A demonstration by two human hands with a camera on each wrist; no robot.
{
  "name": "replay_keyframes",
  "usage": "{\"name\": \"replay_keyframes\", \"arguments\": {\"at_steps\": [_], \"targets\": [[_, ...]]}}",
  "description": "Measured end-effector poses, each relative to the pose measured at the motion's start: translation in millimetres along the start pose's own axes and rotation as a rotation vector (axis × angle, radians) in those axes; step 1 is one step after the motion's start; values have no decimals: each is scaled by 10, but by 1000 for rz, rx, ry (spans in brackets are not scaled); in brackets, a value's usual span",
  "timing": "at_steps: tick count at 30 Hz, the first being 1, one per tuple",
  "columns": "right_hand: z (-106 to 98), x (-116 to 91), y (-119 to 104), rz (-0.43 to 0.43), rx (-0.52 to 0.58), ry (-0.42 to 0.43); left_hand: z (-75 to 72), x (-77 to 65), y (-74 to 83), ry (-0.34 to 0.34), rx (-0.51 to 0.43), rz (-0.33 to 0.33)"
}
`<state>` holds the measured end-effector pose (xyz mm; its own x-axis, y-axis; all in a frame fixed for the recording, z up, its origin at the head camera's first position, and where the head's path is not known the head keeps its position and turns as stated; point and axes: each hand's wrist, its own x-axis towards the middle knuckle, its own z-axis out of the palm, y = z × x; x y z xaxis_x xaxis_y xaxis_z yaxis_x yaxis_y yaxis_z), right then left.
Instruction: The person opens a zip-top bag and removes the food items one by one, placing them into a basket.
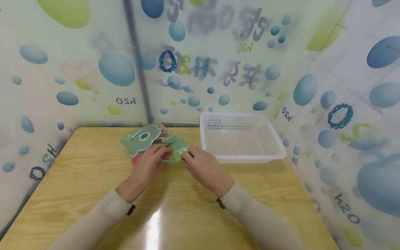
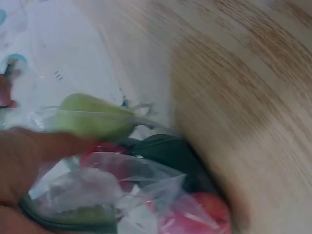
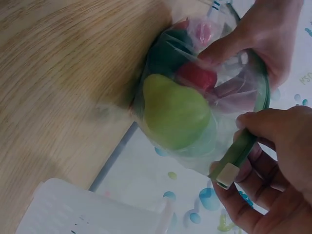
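right grip (image 3: 280,158) pinches green zip edge (image 3: 239,150) of clear bag (image 3: 224,129), beside pale slider (image 3: 227,174). left grip (image 3: 261,41): thumb over bag film. inside: green pear-shaped fruit (image 3: 175,114), red piece (image 3: 197,77), dark green piece (image 3: 165,52). white basket (image 3: 92,212) apart, lower left.

- Both your arms (image 1: 127,189), in long pale beige sleeves (image 1: 253,208), reach forward and angle inward toward each other.
- Your bare left hand (image 1: 148,161), back uppermost, stretches one digit out.
- Your bare right hand (image 1: 203,165), near it, pinches with thumb and bent fingers.
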<state>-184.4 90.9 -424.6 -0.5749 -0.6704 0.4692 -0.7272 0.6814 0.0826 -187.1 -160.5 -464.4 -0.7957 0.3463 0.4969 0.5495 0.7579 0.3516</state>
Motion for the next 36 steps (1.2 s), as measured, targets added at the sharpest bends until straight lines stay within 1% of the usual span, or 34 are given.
{"name": "replay_keyframes", "arguments": {"at_steps": [3,6,9,11,14,16,20,24,26,29,33,36], "targets": [[32,-3,14,-3,0,23,-62,-48,78,1,35,30],[61,-1,23,-13,16,33,-106,-72,193,23,68,78],[87,4,19,-27,53,33,-132,-85,281,59,98,118],[94,3,20,-31,83,29,-144,-88,316,96,116,134],[84,-13,39,-32,130,26,-161,-93,335,155,138,148],[68,-41,72,-23,173,30,-175,-99,333,182,137,151],[27,-134,170,7,273,32,-197,-122,308,216,114,149],[3,-222,268,58,398,3,-208,-139,282,243,82,132],[3,-238,302,87,451,-16,-210,-144,275,250,80,125],[9,-224,326,110,491,-34,-213,-140,294,232,79,119],[14,-187,325,99,495,-18,-193,-95,387,179,65,130],[19,-161,310,79,501,-5,-150,-44,480,154,49,151]]}}
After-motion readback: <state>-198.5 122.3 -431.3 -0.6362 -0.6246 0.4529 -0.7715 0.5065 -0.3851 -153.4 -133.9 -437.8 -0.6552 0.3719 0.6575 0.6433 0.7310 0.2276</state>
